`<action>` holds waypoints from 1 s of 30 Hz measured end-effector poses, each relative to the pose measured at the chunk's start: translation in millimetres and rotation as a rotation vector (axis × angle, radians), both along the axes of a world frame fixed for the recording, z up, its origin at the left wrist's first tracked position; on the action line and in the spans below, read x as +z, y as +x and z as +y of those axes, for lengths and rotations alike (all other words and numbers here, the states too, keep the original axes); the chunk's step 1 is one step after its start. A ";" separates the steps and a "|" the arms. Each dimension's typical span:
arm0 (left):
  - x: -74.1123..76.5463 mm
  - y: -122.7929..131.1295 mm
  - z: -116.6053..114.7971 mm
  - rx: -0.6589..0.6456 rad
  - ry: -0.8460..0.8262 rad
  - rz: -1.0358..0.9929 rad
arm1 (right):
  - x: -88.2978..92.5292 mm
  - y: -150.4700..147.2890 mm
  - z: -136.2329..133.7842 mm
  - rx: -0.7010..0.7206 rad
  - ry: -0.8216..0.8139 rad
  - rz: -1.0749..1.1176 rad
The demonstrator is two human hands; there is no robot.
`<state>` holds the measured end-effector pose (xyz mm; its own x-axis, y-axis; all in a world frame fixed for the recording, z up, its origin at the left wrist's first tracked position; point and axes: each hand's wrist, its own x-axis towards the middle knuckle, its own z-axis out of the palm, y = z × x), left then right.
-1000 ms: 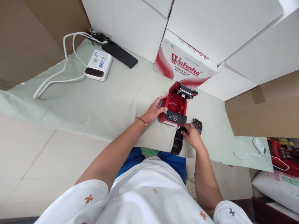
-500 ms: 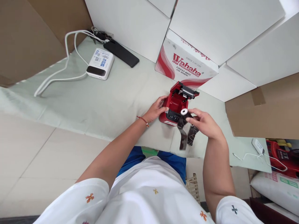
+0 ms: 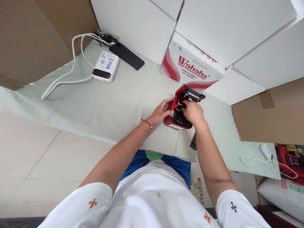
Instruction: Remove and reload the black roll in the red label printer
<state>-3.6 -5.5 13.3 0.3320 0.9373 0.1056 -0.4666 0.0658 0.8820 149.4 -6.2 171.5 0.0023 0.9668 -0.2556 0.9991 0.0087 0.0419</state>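
A small red label printer [image 3: 168, 121] stands on the cloth-covered table with its lid [image 3: 193, 95] tipped up. My left hand [image 3: 162, 113] grips its left side, the thumb over the near rim. Inside the open compartment, my right hand [image 3: 194, 111] has its fingers closed on a black label roll [image 3: 180, 107]; the fingertips are partly hidden. The roll's loose black strip [image 3: 181, 120] lies over the printer's front edge. Beside my right forearm a second dark patterned roll or strip [image 3: 193, 142] lies on the table, partly covered by the arm.
Behind the printer stands a Wahaha water carton [image 3: 192, 68] against white boxes. To the left are a white device [image 3: 105, 67] with cables, a black phone [image 3: 127, 56] and keys [image 3: 106, 38]. A cardboard box [image 3: 268, 114] and a small white cabled device [image 3: 266, 152] are at right.
My right hand has moved up and left, carrying the label roll from in front of the printer down into its open compartment. My left hand keeps its grip on the printer.
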 end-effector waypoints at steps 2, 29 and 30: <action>0.1 -0.6 0.4 -0.004 0.004 -0.001 | -5.5 4.4 -5.6 0.039 0.035 0.080; 102.8 7.5 63.6 0.162 0.450 0.595 | -42.2 3.9 -157.9 0.206 0.269 0.437; 106.2 5.7 57.7 0.169 0.462 0.631 | -41.4 3.5 -158.3 0.202 0.263 0.436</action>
<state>2.1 52.2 119.5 0.3159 0.8876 0.3353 0.1582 -0.3977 0.9038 152.9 -164.6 130.1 -0.2418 0.9686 0.0586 0.9038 0.2468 -0.3495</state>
